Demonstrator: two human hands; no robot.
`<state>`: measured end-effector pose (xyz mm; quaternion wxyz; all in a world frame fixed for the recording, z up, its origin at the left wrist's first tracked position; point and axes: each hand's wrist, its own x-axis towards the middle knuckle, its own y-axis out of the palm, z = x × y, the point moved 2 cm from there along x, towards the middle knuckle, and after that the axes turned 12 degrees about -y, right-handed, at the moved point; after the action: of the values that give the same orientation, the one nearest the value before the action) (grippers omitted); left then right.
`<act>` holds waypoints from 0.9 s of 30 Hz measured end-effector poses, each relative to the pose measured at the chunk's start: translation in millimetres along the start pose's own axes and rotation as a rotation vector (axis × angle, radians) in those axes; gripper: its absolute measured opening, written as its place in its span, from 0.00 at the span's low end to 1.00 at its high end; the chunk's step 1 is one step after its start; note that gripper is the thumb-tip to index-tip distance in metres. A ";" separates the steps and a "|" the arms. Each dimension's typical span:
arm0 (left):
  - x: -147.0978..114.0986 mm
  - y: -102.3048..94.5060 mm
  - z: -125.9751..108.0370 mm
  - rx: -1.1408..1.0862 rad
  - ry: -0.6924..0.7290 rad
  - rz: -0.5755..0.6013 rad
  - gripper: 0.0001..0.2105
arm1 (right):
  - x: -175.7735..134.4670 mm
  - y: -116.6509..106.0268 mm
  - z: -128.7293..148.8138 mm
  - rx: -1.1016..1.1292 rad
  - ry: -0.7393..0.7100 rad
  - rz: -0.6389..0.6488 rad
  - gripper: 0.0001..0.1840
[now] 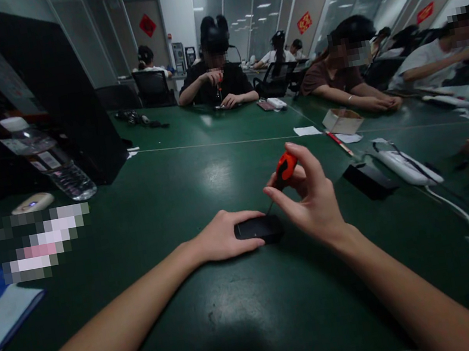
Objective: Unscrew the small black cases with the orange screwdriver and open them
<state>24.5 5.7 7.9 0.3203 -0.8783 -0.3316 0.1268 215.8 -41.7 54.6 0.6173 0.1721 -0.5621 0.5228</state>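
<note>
The step in hand looks like screwdriver work on a small black plastic casing (258,229). The casing lies flat on the green surface (200,187), set back from the middle of its near edge; what sort of device it belongs to is too dark to tell.

The left hand (219,237) comes in from the left, its fingers clamped on the casing, one along the far side and the thumb along the near side. The right hand (317,200) has its fingers closed around the orange-and-black handle of a screwdriver (286,167), whose thin shaft slants down and leftward to the casing's far side, near its right end. Whether the tip sits in a screw or a seam cannot be made out.

The next move seems to call for a firm left grip, so that the casing does not skid, and a shaft well lined up before any turning or pressing force. With the tool tilted, the tip could slip off. Toward the right edge of the surface, a black box (369,181) and a white power strip (409,166) lie well apart from the work.
</note>
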 end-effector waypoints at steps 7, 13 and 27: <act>0.1 0.2 -1.9 -0.020 0.074 0.003 0.22 | -1.9 9.2 23.7 0.201 -0.003 -0.065 0.38; 0.3 0.5 -1.3 -0.028 0.077 -0.001 0.20 | -7.0 13.9 21.8 0.232 0.026 -0.011 0.38; 0.7 1.4 -2.3 -0.002 0.086 -0.017 0.22 | 3.3 5.5 29.8 0.324 0.016 0.035 0.33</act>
<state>26.7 4.3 8.8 0.3344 -0.8804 -0.3252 0.0858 195.3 -61.9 64.6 0.5769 0.2556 -0.4682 0.6186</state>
